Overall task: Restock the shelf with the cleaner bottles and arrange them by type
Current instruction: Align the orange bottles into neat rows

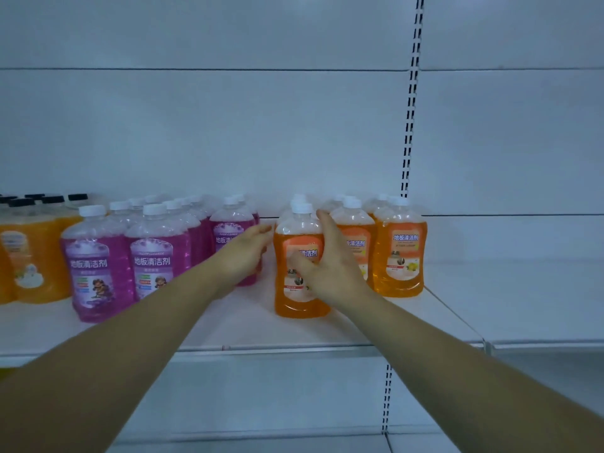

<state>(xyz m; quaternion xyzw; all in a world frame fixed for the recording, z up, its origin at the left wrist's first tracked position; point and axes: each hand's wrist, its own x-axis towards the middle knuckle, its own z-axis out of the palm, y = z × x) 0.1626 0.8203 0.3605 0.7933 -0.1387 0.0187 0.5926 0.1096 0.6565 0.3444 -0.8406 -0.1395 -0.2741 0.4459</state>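
Several orange cleaner bottles with white caps stand in a group at the middle of the white shelf (228, 325). My right hand (330, 269) grips the front orange bottle (295, 289) from its right side, thumb across the label. Several purple cleaner bottles (94, 273) stand in rows to the left. My left hand (246, 248) reaches in front of the rightmost purple bottle (230, 230), fingers straight and pointing toward the orange bottle; whether it touches either bottle I cannot tell.
Yellow-orange bottles with black caps (32, 256) stand at the far left of the shelf. A slotted upright (410, 125) divides the back panel. The neighbouring shelf bay (523, 305) lies to the right.
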